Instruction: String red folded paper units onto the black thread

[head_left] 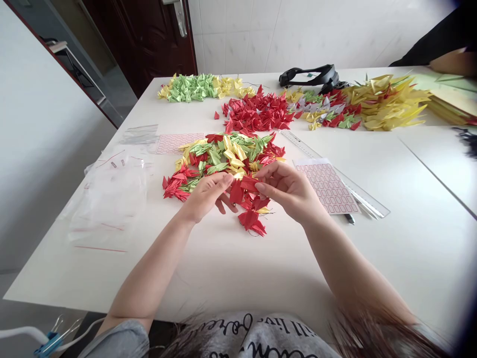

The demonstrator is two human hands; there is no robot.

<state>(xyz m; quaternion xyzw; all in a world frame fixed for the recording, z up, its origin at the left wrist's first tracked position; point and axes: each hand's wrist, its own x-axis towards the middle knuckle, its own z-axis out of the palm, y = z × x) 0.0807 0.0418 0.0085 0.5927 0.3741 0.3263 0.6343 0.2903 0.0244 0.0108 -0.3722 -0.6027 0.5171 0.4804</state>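
Note:
My left hand (208,195) and my right hand (286,190) meet over the white table (231,263), both pinching a red folded paper piece (244,187) between them. Fingers of each hand are closed on it. Just below lie a few more red folded pieces (253,220). Directly behind my hands spreads a mixed pile of red, green and yellow folded pieces (223,159).
Farther back lie a green and yellow pile (197,88), a red pile (257,112) and a big yellow pile (387,102). A sticker sheet (328,186), a clear ruler (335,171), clear plastic bags (112,194) and a black strap (311,76) also lie here. Another person's arm (447,57) rests at the far right.

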